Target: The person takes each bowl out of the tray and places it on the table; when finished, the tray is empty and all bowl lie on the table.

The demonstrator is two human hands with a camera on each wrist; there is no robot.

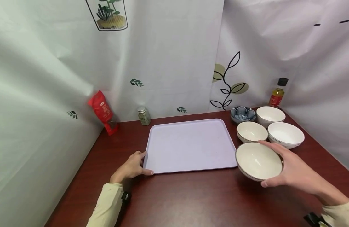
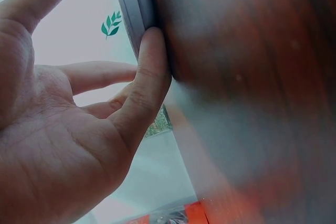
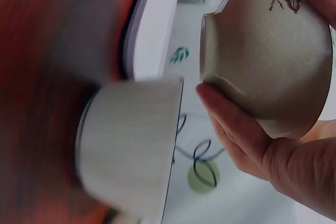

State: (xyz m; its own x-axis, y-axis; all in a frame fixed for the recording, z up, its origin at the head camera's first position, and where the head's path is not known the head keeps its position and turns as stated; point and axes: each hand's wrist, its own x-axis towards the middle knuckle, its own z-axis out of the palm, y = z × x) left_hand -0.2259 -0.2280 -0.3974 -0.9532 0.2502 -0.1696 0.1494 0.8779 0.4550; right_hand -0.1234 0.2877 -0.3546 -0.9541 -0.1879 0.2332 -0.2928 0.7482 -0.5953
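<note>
My right hand grips a cream bowl by its rim and side, lifted over the table right of the tray. In the right wrist view a small flower pattern shows on the outside of this bowl, and fingers lie along its base. The pale lavender tray lies flat on the table. At its near left corner rests my left hand, thumb along the front edge and fingers at the left edge. In the left wrist view the extended fingers of this hand touch the tray's side.
Behind the lifted bowl stand a cream bowl, two white bowls and a blue-grey petal-shaped dish. An oil bottle is at the back right. A spice jar and red packet stand at the back left.
</note>
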